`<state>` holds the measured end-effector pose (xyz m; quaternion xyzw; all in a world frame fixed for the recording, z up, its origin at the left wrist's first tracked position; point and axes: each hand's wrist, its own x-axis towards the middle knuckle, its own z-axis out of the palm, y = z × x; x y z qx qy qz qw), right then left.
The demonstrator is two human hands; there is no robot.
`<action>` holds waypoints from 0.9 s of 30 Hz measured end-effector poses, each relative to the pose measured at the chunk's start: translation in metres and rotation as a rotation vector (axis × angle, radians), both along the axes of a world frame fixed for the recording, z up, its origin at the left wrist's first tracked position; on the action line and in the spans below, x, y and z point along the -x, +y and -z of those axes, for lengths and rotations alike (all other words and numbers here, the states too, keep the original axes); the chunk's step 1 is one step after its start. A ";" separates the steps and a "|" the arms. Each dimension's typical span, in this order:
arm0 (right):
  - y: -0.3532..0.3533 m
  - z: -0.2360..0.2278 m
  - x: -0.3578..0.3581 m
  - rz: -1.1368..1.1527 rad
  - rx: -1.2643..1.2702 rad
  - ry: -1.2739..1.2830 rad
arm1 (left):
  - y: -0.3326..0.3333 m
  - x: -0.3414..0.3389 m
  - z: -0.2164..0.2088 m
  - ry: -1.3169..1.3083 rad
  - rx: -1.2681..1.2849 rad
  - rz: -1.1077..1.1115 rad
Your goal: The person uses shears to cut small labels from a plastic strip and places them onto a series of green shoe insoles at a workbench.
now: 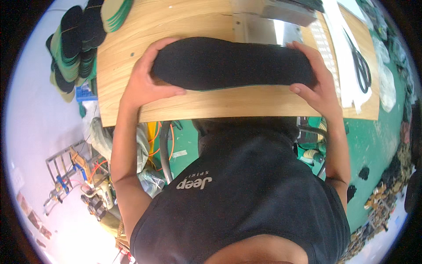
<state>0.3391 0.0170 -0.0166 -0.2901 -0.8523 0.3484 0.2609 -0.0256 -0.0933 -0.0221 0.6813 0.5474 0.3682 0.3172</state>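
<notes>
Head camera view: two bare hands hold a black insole over a wooden table

Both hands are closed on one long, sole-shaped piece, the black insole [233, 64], which lies crosswise between them. The left hand [147, 83] grasps its broader end, with the thumb along the near edge and the fingers curled around the far side. The right hand [323, 86] grips the narrower end in the same way, its thumb tip at the near edge. A thin green line shows along the near edge; whether this is one insole or several stacked, I cannot tell.

Under and around the hands is the wooden table [211, 103], pale and grained; its near edge runs just on the wearer's side of them. Beyond the right hand stands a metal machine [281, 26]. To the right of that hand, black-handled scissors [362, 70] lie on a white sheet [347, 83].

Beyond the left hand, at the table's far left corner, is a stack of tan, green-edged insoles [116, 13]. Farther left, off the table, are bundles of black and green insoles [70, 39], with a blue crate [85, 93] below them. Nearer than both hands is the wearer's black shirt [246, 189], above a green floor [184, 141].
</notes>
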 end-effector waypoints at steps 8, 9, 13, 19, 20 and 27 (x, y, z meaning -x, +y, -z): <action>-0.006 0.006 -0.001 0.017 -0.161 -0.005 | 0.005 -0.003 0.001 -0.012 0.022 0.022; -0.005 0.006 -0.002 0.013 -0.169 -0.009 | 0.005 -0.008 0.001 -0.083 0.001 0.003; -0.004 0.011 -0.009 0.030 -0.093 0.080 | 0.004 -0.018 0.003 -0.220 -0.050 -0.056; -0.014 0.010 -0.005 0.062 -0.163 0.027 | 0.004 -0.009 0.004 -0.062 -0.003 0.002; -0.016 0.009 -0.004 0.063 -0.174 0.021 | 0.005 -0.009 0.004 -0.047 -0.007 0.011; -0.010 0.007 -0.011 0.032 -0.045 -0.020 | 0.002 -0.003 0.002 -0.010 0.055 -0.012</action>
